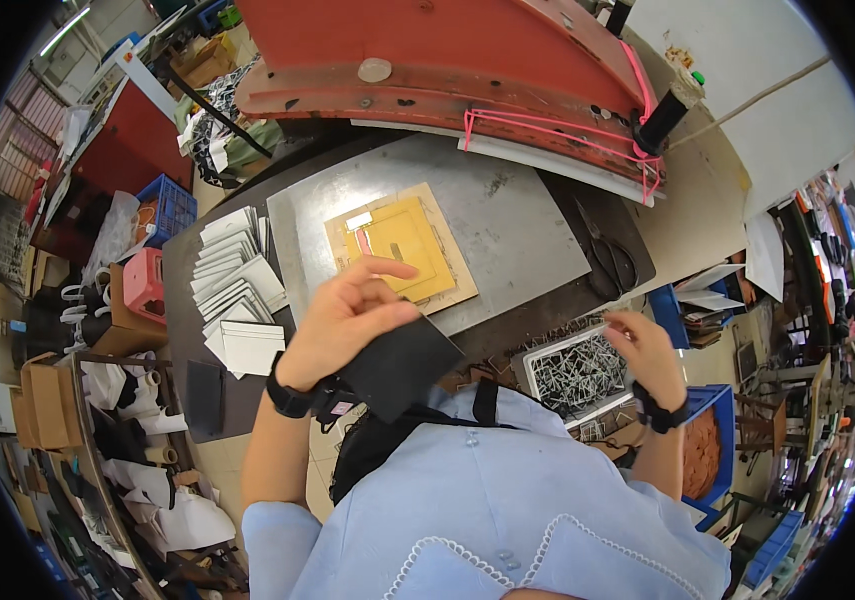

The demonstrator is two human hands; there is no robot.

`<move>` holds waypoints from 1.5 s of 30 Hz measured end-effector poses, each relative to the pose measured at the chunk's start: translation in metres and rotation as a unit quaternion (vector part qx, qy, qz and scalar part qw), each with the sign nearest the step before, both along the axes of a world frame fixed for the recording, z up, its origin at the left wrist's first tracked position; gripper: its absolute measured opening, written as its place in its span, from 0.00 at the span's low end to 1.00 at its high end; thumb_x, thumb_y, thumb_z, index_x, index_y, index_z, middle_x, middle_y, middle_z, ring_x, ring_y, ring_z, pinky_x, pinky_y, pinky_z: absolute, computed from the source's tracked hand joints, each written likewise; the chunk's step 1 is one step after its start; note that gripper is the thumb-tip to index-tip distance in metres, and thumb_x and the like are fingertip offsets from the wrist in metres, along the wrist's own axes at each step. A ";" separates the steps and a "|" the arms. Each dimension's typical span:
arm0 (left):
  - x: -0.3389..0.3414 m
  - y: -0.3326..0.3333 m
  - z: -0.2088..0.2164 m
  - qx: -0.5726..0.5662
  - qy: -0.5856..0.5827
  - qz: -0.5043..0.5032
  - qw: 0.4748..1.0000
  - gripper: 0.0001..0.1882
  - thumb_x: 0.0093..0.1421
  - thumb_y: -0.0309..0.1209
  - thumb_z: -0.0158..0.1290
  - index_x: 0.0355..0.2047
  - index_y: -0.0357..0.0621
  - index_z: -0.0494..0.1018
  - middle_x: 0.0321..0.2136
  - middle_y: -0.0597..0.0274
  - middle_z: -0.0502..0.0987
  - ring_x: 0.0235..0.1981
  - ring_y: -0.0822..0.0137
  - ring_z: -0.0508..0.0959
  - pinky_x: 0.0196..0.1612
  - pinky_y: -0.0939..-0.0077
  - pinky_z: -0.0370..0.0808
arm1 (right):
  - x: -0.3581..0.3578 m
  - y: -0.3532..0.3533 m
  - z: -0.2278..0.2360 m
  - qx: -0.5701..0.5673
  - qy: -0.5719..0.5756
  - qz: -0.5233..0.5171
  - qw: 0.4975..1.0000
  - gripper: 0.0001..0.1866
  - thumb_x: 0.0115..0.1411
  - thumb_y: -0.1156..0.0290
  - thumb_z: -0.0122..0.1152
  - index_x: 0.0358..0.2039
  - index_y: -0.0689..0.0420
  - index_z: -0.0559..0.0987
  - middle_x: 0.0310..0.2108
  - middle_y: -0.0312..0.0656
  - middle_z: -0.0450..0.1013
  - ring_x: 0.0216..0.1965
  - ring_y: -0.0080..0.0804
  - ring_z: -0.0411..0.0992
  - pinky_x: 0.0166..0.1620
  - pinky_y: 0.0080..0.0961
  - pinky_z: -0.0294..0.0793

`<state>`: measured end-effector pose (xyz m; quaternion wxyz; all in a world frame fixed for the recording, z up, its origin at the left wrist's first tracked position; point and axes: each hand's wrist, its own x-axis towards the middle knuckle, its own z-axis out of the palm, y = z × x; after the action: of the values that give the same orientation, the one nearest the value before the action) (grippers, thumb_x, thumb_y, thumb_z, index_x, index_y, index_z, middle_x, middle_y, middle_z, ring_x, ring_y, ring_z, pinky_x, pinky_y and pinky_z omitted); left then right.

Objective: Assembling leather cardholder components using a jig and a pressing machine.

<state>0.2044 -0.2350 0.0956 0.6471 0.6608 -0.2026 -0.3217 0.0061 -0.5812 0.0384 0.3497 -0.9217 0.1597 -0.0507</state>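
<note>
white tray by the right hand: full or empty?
Full. The white tray is covered edge to edge with a tangle of small thin grey pieces; none of its floor shows. The right hand hovers at its far corner.

Small white label [359, 220] on yellow template, 12 o'clock of centre. Brown cardboard boxes [47, 400] stacked at 9 o'clock; another open box [205, 60] at 11 o'clock.
</note>
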 end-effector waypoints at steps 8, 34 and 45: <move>-0.022 -0.021 -0.003 0.040 0.011 -0.060 0.997 0.13 0.66 0.28 0.54 0.50 0.39 0.71 0.29 0.66 0.79 0.30 0.81 0.75 0.36 0.86 0.70 | 0.078 0.124 0.028 0.388 0.079 0.248 0.884 0.13 0.65 0.69 0.59 0.47 0.62 0.77 0.32 0.36 0.78 0.27 0.17 0.70 0.33 0.16 0.72; -0.067 0.072 -0.051 -0.040 0.025 0.337 0.940 0.23 0.62 0.23 0.57 0.57 0.34 0.68 0.36 0.56 0.82 0.32 0.76 0.79 0.35 0.83 0.77 | 0.116 0.180 -0.012 0.539 0.014 0.153 0.828 0.14 0.64 0.75 0.61 0.49 0.64 0.75 0.39 0.37 0.77 0.34 0.17 0.73 0.38 0.15 0.73; -0.062 0.098 -0.072 -0.023 -0.057 0.380 0.923 0.15 0.68 0.31 0.51 0.51 0.35 0.70 0.41 0.58 0.79 0.45 0.70 0.78 0.47 0.75 0.75 | 0.130 0.214 -0.010 0.266 -0.182 0.216 0.921 0.12 0.57 0.79 0.65 0.43 0.58 0.82 0.37 0.38 0.77 0.33 0.25 0.73 0.39 0.22 0.74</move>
<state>0.1427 -0.1372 0.0236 0.7231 0.6904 0.0194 -0.0090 0.1357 -0.3673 0.0288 0.6079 -0.7814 -0.1027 -0.0966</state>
